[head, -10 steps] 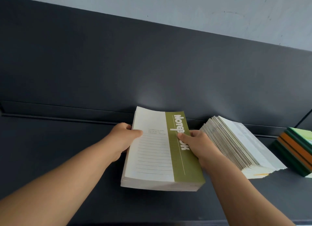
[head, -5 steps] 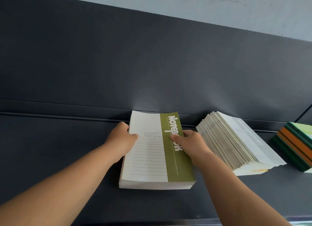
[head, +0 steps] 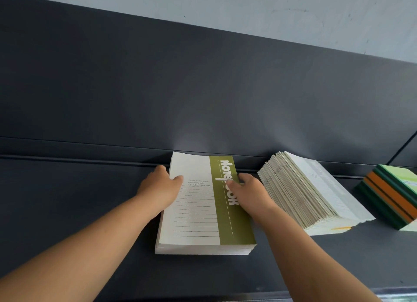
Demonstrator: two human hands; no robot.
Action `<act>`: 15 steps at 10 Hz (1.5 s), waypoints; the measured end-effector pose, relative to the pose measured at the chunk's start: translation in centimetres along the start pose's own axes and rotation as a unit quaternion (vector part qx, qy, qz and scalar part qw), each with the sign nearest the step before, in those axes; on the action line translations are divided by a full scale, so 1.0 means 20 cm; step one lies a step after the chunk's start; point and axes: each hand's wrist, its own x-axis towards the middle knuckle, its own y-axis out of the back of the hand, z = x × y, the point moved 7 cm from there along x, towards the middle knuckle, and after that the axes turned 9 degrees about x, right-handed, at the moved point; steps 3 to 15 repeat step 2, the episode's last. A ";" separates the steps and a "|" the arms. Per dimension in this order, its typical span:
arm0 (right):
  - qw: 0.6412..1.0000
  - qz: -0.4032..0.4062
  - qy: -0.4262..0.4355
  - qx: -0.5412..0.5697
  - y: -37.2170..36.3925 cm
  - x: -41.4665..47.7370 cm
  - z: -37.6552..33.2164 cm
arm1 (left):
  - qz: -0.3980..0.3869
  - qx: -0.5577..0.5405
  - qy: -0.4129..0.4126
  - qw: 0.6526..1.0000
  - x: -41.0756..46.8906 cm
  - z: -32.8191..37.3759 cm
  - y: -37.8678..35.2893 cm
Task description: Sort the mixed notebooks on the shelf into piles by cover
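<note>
A pile of notebooks with white and olive-green covers (head: 200, 213) lies flat on the dark shelf (head: 67, 211), its far edge near the back wall. My left hand (head: 159, 188) grips the pile's left side, thumb on the top cover. My right hand (head: 250, 191) grips the right side, thumb over the word "Notebook". To the right, a slanted pile of white-covered notebooks (head: 311, 191) leans with its page edges fanned out. At the far right sits a stack with green and orange spines (head: 392, 198).
The shelf's dark back panel (head: 203, 87) rises behind the piles, with a pale wall (head: 270, 6) above. The shelf's front edge (head: 338, 292) runs along the bottom. Bare shelf surface stretches to the left of the green pile.
The green pile has come down from a slight tilt and now lies flat on the shelf, pushed a little toward the back wall. Both hands keep their hold.
</note>
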 end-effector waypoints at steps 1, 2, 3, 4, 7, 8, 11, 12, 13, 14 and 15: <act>0.999 0.002 0.022 -0.040 0.03 -0.02 -0.03 | 0.062 0.055 -0.043 0.996 -0.01 0.08 0.05; 0.993 0.037 0.068 -0.089 0.12 -0.07 -0.11 | 0.115 0.094 -0.139 0.979 -0.08 0.27 0.07; 0.993 0.037 0.068 -0.089 0.12 -0.07 -0.11 | 0.115 0.094 -0.139 0.979 -0.08 0.27 0.07; 0.993 0.037 0.068 -0.089 0.12 -0.07 -0.11 | 0.115 0.094 -0.139 0.979 -0.08 0.27 0.07; 0.993 0.037 0.068 -0.089 0.12 -0.07 -0.11 | 0.115 0.094 -0.139 0.979 -0.08 0.27 0.07; 0.993 0.037 0.068 -0.089 0.12 -0.07 -0.11 | 0.115 0.094 -0.139 0.979 -0.08 0.27 0.07; 0.993 0.037 0.068 -0.089 0.12 -0.07 -0.11 | 0.115 0.094 -0.139 0.979 -0.08 0.27 0.07; 0.993 0.037 0.068 -0.089 0.12 -0.07 -0.11 | 0.115 0.094 -0.139 0.979 -0.08 0.27 0.07; 0.993 0.037 0.068 -0.089 0.12 -0.07 -0.11 | 0.115 0.094 -0.139 0.979 -0.08 0.27 0.07; 0.993 0.037 0.068 -0.089 0.12 -0.07 -0.11 | 0.115 0.094 -0.139 0.979 -0.08 0.27 0.07; 0.993 0.037 0.068 -0.089 0.12 -0.07 -0.11 | 0.115 0.094 -0.139 0.979 -0.08 0.27 0.07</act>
